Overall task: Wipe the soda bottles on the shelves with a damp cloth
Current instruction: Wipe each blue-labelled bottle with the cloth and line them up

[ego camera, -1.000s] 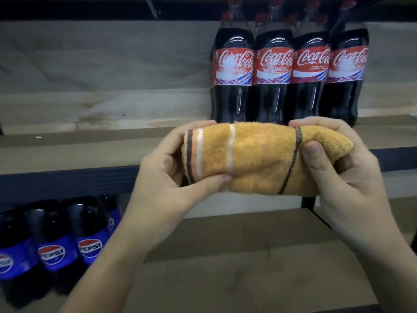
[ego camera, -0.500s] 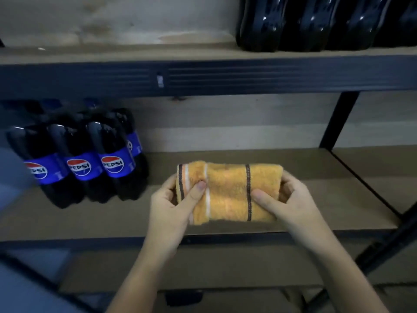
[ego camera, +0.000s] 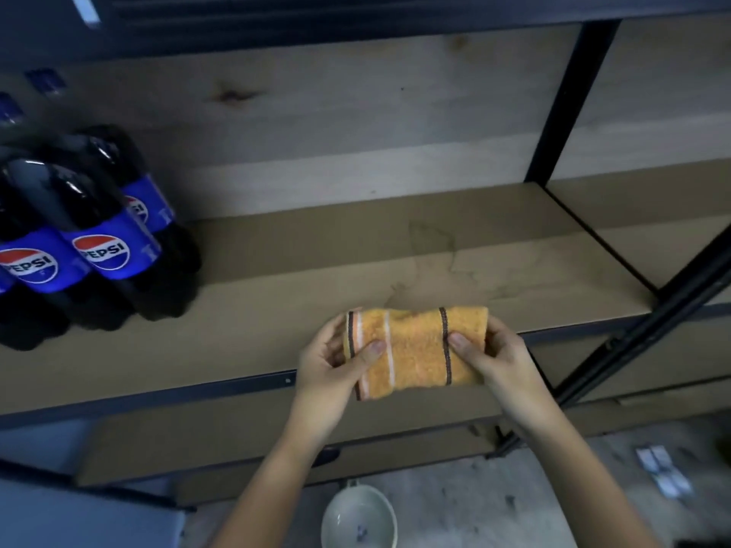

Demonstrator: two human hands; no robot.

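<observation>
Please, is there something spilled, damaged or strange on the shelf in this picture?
Yes: the shelf board has a darker irregular stain behind the cloth, like a damp or dried spill. The Pepsi bottles look tilted, perhaps only from the wide lens.

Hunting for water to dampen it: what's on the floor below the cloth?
A pale bowl sits on the floor below the cloth, which both hands hold. Its visible inside looks empty apart from a small dark mark; the forearms cover the floor on either side.
</observation>
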